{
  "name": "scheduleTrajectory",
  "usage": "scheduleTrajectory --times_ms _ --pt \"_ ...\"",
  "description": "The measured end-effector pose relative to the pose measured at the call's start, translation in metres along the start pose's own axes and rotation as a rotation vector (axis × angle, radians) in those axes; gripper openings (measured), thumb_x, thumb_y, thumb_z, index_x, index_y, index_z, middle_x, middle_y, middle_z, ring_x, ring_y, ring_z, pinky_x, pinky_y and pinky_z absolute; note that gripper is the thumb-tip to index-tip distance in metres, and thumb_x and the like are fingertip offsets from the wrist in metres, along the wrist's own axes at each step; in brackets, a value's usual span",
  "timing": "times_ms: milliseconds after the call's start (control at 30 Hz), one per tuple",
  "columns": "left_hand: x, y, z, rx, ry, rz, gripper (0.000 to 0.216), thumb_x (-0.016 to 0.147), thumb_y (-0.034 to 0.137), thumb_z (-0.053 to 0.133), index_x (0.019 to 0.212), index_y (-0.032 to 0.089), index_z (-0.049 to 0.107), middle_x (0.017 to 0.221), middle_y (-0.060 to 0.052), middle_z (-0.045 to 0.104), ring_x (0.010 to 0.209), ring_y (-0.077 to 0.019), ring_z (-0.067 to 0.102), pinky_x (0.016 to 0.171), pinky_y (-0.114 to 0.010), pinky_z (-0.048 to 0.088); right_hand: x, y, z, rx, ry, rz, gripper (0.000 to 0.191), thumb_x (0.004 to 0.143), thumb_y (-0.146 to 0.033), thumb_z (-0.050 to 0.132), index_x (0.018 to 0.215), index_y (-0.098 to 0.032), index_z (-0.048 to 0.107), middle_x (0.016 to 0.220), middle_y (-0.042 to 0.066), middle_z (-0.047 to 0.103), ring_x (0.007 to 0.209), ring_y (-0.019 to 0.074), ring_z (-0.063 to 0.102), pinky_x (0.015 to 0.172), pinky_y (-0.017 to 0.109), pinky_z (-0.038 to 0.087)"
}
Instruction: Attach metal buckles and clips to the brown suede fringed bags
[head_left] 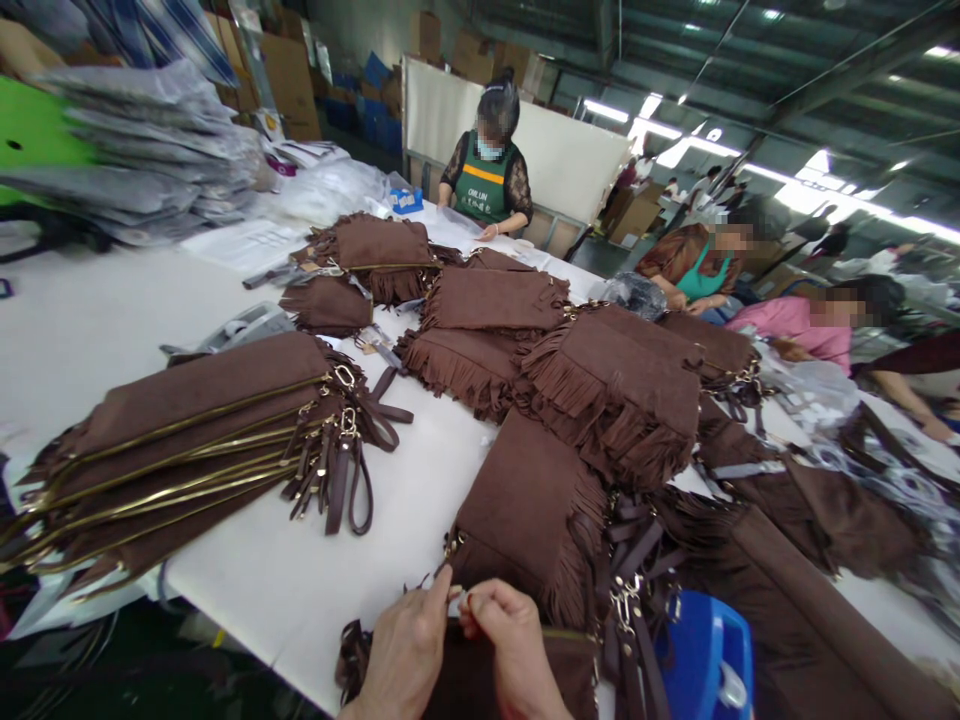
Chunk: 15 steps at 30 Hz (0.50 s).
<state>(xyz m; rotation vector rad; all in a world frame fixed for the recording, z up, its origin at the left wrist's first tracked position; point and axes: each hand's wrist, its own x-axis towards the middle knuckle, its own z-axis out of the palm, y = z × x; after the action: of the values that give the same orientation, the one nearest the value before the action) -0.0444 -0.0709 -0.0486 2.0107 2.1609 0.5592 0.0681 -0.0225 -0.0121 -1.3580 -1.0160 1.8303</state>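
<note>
1. Left of the left hand (409,640), I could pass over white tabletop (300,600).
2. Wrist straps (349,480) hang into that lane from the stacked brown bags (202,400).
3. Straight ahead, a fringed bag (517,490) blocks me.
4. Rightward, clustered straps (637,655) and a blue plastic container (694,650) obstruct.

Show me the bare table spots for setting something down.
The main bare tabletop patch lies between the left pouch stack and the fringed pouch beyond the right hand. Another, farther left, lies between that stack and the plastic-wrapped bundles. Crowded: middle and right, with piled pouches, straps and a blue container.
</note>
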Motion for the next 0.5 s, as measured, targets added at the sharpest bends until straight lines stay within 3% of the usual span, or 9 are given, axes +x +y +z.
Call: scheduleTrajectory --times_ms 100,200,333,500 --pt "0.0 0.0 -0.001 0.044 0.121 0.086 0.04 0.074 -0.006 0.033 0.098 0.008 0.061 0.062 -0.004 0.068 0.051 -0.0138 0.063 0.05 -0.02 0.05 0.002 0.007 -0.005 0.136 0.017 0.115 0.022 0.058 -0.035 0.063 0.054 -0.013 0.058 0.049 -0.001 0.053 0.047 0.008 0.041 0.05 0.021 0.032" --pt "0.001 0.0 -0.001 0.052 0.12 0.072 0.038 0.075 -0.005 0.034 0.098 0.009 0.06 0.061 -0.003 0.068 0.051 -0.0136 0.062 0.048 -0.02 0.05 0.003 0.011 -0.009 0.07 0.013 0.138 0.029 0.061 -0.042 0.063 0.058 -0.013 0.057 0.053 0.0 0.053 0.048 0.0082 0.043 0.047 0.019 0.031" --pt "-0.001 -0.001 0.003 0.056 0.089 0.063 0.035 0.077 -0.002 0.035 0.101 0.01 0.058 0.067 -0.004 0.069 0.057 -0.0136 0.064 0.051 -0.019 0.05 0.003 0.008 -0.009 -0.094 -0.016 0.163 0.051 0.069 -0.065 0.049 0.071 -0.014 0.056 0.06 0.001 0.053 0.053 0.0111 0.048 0.042 0.018 0.03" --pt "-0.003 -0.003 0.008 0.115 0.135 0.108 0.031 0.08 0.004 0.036 0.103 0.009 0.056 0.062 -0.005 0.066 0.056 -0.0144 0.062 0.053 -0.022 0.051 0.004 0.009 0.001 -0.161 -0.059 0.037 0.043 0.061 -0.056 0.064 0.056 -0.016 0.052 0.049 -0.003 0.047 0.047 0.0085 0.04 0.046 0.021 0.031"
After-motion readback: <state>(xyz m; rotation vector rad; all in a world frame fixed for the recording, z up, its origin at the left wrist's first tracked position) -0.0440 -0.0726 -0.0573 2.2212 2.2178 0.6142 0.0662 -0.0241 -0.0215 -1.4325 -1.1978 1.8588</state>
